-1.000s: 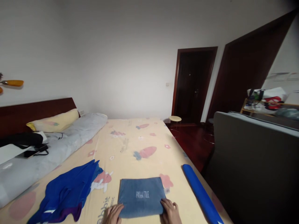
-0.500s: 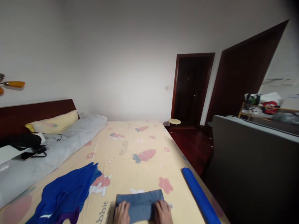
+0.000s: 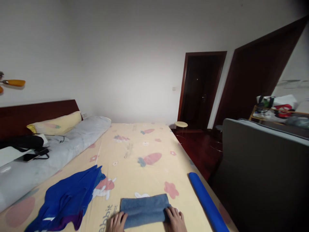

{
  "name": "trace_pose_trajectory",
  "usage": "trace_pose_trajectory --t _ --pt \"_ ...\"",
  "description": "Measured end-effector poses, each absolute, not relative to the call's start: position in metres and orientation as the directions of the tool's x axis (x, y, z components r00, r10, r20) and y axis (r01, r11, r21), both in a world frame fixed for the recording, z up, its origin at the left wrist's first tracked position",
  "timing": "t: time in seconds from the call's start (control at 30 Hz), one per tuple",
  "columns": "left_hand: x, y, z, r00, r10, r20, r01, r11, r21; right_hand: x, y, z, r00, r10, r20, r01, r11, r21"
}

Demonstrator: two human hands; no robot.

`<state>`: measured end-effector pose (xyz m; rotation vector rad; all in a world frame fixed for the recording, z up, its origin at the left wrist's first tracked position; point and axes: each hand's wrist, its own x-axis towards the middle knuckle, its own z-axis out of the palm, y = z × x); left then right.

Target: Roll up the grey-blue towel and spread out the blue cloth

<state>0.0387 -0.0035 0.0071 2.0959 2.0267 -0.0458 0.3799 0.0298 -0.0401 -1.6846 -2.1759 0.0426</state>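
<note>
A plain white wall (image 3: 127,67) and a dark wooden door (image 3: 195,93) stand beyond a bed with a cream, carrot-printed cotton sheet (image 3: 149,178). At the near edge, the left hand (image 3: 117,222) and right hand (image 3: 175,219) rest on opposite sides of a folded, rectangular blue-grey cloth (image 3: 145,210), fingers slightly spread and bent; whether they pinch it I cannot tell. The cloth lies flat, softly creased across, between a crumpled bright-blue garment (image 3: 69,195) at left and a smooth blue roll (image 3: 205,199) at right.
</note>
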Motion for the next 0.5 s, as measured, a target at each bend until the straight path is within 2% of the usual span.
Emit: trace_pose_trajectory --t 0.17,0.33,0.43,0.5 --pt "0.036 -0.002 0.01 0.061 0.988 -0.139 0.986 -0.038 0.165 0.366 0.025 -0.014 -0.148 0.942 0.3 0.921 0.241 -0.305" --pt "0.035 0.0 0.026 0.026 1.0 0.0 0.961 -0.025 0.274 0.361 0.027 0.003 -0.141 0.934 0.328 0.917 0.247 -0.312" --pt "0.03 0.003 0.034 -0.039 0.999 -0.01 0.944 0.04 0.329 0.364 0.028 0.012 -0.156 0.95 0.27 0.913 0.244 -0.328" --pt "0.027 0.007 0.037 -0.088 0.995 -0.04 0.943 0.097 0.317 0.363 0.031 0.016 -0.148 0.957 0.25 0.92 0.226 -0.321"
